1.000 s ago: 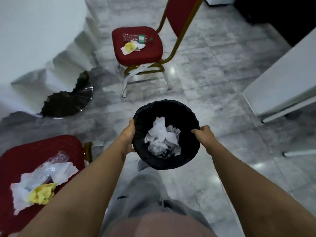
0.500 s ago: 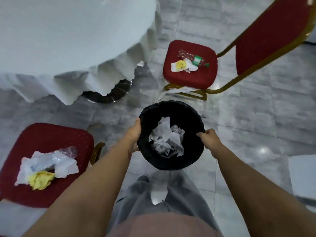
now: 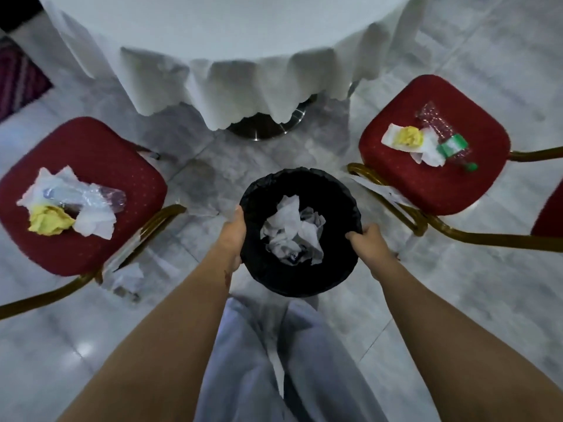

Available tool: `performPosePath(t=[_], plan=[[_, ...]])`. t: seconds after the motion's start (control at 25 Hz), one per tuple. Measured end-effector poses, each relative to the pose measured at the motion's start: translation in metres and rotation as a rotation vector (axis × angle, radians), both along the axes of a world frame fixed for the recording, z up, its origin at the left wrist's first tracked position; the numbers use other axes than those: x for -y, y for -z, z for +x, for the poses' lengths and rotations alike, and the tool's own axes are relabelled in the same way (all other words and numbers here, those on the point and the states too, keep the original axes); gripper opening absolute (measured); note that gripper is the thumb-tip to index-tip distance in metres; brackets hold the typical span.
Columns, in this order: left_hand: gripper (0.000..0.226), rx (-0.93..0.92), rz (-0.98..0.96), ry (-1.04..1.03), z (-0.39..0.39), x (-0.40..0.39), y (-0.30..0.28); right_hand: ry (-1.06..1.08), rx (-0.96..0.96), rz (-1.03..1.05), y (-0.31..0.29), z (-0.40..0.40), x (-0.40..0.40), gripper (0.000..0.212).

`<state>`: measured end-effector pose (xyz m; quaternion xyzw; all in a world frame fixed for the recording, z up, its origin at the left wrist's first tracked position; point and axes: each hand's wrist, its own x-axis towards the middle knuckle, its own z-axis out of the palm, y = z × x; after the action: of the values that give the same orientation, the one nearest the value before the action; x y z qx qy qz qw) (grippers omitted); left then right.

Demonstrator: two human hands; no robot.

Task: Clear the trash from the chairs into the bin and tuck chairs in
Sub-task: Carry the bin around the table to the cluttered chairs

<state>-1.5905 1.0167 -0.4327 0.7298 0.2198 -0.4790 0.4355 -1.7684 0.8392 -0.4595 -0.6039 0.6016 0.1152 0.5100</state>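
Between red chairs: both hands' fingers curled, gripping black bin (image 3: 300, 278) rim; labels unreadable.

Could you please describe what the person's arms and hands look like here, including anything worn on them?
Both forearms are bare, with no sleeves in view. The left hand and right hand show no gloves, rings, watch or bracelets. A small dark reddish mark sits on the left forearm near the wrist. Below them, light grey trousers show.

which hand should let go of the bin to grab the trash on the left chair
Left, probably: the left hand holds the bin on the side nearer the left chair's trash; the right hand would cross over.
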Motion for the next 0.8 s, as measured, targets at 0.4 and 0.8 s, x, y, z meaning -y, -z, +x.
performPosePath(t=[0.4,0.8], plan=[[0.069,0.04,0.098,-0.019,0.046,0.031,0.211,-0.035,-0.023,-0.003,0.202,0.052,0.041,0.017],[0.092,0.114,0.113,-0.02,0.083,0.035,0.332,-0.012,-0.019,0.037,0.321,0.1,0.048,0.04]])
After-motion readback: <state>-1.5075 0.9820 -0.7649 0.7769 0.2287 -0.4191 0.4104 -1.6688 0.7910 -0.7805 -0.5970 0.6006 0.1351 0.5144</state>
